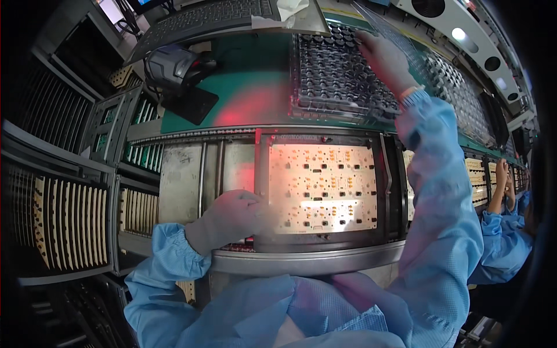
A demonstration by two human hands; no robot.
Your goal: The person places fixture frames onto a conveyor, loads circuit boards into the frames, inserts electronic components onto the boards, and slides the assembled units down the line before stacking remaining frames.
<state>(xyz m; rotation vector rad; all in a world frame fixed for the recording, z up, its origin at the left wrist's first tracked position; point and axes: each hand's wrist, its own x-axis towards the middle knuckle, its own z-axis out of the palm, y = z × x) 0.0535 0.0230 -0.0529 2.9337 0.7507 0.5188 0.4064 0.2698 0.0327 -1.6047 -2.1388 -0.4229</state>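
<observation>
My left hand [231, 217], in a grey glove, is at the left edge of a pale circuit board [322, 204]. Its fingers are curled together; whatever they may hold is hidden. Small dark and orange parts dot the board, which lies in a dark frame [313, 242] on the conveyor. Farther off, my gloved right hand [385, 62] reaches over a clear tray [325, 110] packed with black round components [325, 66]. The right fingertips are drawn together among the components at the tray's far side, and what is between them cannot be made out.
A handheld scanner [174, 68] stands on the green mat at left, below a keyboard [209, 20]. Racks of upright boards [72, 223] fill the left side. Another clear tray [458, 95] lies beyond my right arm. At far right a person's hands [503, 180] work along the line.
</observation>
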